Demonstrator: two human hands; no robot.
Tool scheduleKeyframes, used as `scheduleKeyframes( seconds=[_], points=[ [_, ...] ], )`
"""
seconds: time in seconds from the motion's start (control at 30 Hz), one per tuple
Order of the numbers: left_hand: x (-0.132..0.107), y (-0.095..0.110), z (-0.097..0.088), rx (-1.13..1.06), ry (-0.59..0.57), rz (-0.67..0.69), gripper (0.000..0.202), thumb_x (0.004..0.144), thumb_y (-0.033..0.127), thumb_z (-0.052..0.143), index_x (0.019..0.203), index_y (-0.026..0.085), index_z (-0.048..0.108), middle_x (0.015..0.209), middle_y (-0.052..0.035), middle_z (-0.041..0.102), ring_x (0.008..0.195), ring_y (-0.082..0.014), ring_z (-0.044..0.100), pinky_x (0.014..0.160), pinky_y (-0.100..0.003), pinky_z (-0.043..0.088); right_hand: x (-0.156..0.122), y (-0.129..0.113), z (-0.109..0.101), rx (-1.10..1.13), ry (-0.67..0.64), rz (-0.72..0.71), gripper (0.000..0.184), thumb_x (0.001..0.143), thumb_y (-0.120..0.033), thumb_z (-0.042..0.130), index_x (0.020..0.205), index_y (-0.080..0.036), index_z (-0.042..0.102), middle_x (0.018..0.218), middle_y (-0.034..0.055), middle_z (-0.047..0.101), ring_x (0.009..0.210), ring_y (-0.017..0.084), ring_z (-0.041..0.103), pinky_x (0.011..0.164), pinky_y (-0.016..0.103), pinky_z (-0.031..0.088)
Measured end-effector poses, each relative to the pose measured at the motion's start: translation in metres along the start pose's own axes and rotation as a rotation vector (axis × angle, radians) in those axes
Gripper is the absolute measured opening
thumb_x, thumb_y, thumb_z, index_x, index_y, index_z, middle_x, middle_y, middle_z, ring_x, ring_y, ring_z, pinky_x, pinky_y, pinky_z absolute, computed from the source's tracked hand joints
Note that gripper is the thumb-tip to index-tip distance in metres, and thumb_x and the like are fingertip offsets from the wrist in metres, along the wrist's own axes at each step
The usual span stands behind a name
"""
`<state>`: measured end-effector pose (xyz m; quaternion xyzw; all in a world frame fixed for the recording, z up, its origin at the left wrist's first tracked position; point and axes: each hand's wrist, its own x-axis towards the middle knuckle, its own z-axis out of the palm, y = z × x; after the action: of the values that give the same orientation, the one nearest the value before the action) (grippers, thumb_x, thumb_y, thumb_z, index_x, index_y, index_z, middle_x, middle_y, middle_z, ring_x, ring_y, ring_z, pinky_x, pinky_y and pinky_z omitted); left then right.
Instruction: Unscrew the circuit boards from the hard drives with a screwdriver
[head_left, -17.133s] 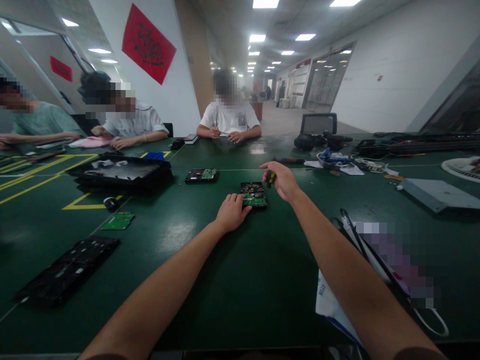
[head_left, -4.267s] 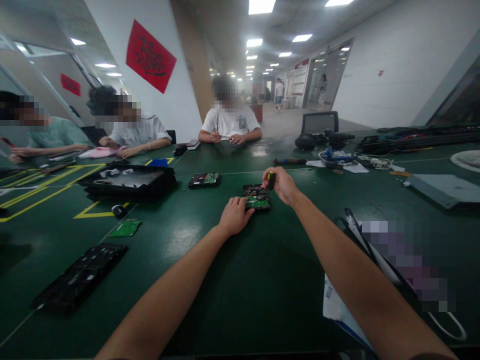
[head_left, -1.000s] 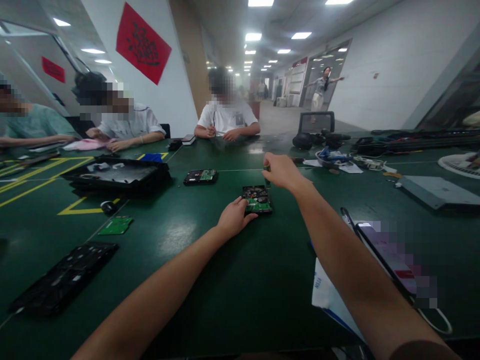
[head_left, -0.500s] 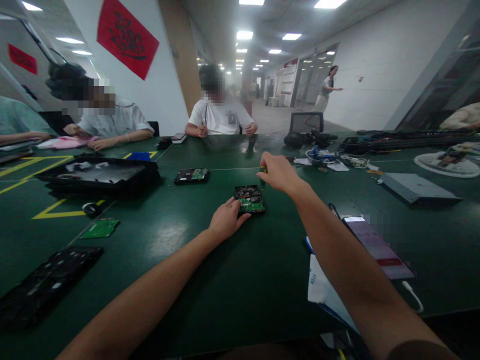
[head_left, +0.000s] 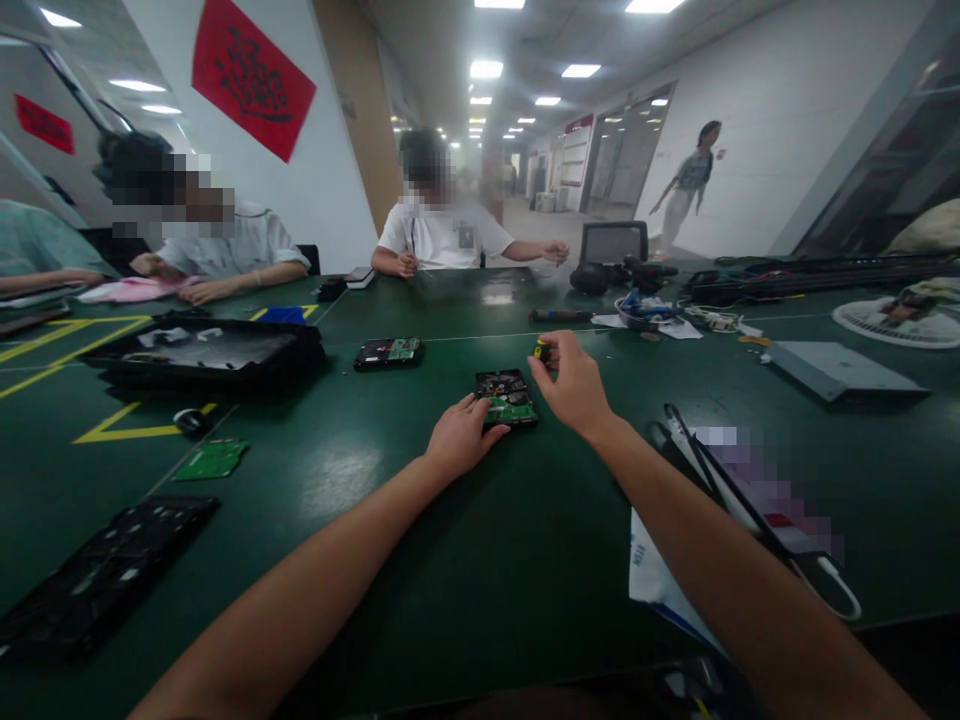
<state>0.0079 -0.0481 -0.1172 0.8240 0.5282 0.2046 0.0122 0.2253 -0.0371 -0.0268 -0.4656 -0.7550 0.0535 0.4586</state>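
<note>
My left hand [head_left: 459, 437] grips the near left corner of a hard drive [head_left: 506, 388], thumb along its front edge, fingers over its left side. The drive lies flat on the table, its green circuit board [head_left: 511, 410] facing up. Just right of the drive, my right hand [head_left: 574, 380] is closed round a small screwdriver [head_left: 541, 349] with a yellow and black handle. The screwdriver's tip cannot be made out. Further left lies a second hard drive [head_left: 388, 353], also board side up.
At left are a black tray [head_left: 300, 350], a loose green circuit board [head_left: 211, 459] and a black plastic frame [head_left: 112, 560]. A dark pen-like tool [head_left: 561, 316] lies beyond my right hand. On the right are a phone [head_left: 757, 480], a cable and a grey metal box [head_left: 844, 370]. Co-workers sit opposite.
My right hand has moved right and slightly nearer with the screwdriver, away from the drive's edge. My left hand still holds the drive. A person opposite has stretched an arm out sideways.
</note>
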Motion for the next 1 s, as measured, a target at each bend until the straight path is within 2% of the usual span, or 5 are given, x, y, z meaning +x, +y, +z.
scheduleKeyframes(
  seconds=[0.1,0.23,0.43,0.63,1.0],
  points=[
    [0.0,-0.002,-0.001,-0.019,0.01,-0.005,0.059,0.096,0.058,0.057,0.136,0.015,0.057,0.136,-0.0198,0.063,0.139,-0.0343,0.051,0.114,-0.046,0.043,-0.013,0.005,0.002,0.067,0.064,-0.007,0.033,0.096,-0.036,0.059,0.127,-0.026,0.051,0.121,0.0128,0.063,0.103,0.028,0.066,0.091,0.046,0.056],
    [0.0,-0.005,-0.004,-0.075,0.02,-0.003,0.054,0.096,0.055,0.06,0.135,0.019,0.058,0.141,-0.0164,0.061,0.142,-0.0311,0.05,0.115,-0.043,0.044,-0.022,0.015,0.008,0.088,0.141,-0.066,0.041,0.094,-0.03,0.061,0.133,-0.025,0.049,0.128,0.0147,0.059,0.105,0.027,0.066,0.089,0.045,0.06],
    [0.001,-0.007,-0.005,-0.11,-0.006,-0.011,0.053,0.096,0.053,0.061,0.136,0.019,0.058,0.143,-0.0161,0.06,0.143,-0.0304,0.048,0.115,-0.042,0.045,-0.02,0.026,0.016,0.184,0.156,-0.11,0.047,0.092,-0.029,0.065,0.135,-0.024,0.046,0.117,0.011,0.065,0.092,0.024,0.071,0.082,0.044,0.064],
    [-0.004,0.0,-0.004,-0.104,0.008,0.011,0.053,0.098,0.051,0.058,0.138,0.016,0.056,0.14,-0.0162,0.063,0.148,-0.0309,0.042,0.117,-0.043,0.043,-0.023,0.029,0.017,0.054,0.218,-0.151,0.046,0.092,-0.032,0.067,0.135,-0.026,0.049,0.122,0.0116,0.063,0.09,0.024,0.07,0.079,0.044,0.065],
    [-0.006,0.002,-0.004,-0.079,-0.011,0.009,0.055,0.1,0.054,0.053,0.139,0.017,0.055,0.146,-0.0176,0.058,0.146,-0.0311,0.044,0.114,-0.045,0.045,-0.027,0.041,0.009,0.031,0.253,-0.162,0.051,0.093,-0.027,0.063,0.141,-0.025,0.045,0.121,0.0115,0.066,0.086,0.022,0.071,0.077,0.042,0.065]
  ],
)
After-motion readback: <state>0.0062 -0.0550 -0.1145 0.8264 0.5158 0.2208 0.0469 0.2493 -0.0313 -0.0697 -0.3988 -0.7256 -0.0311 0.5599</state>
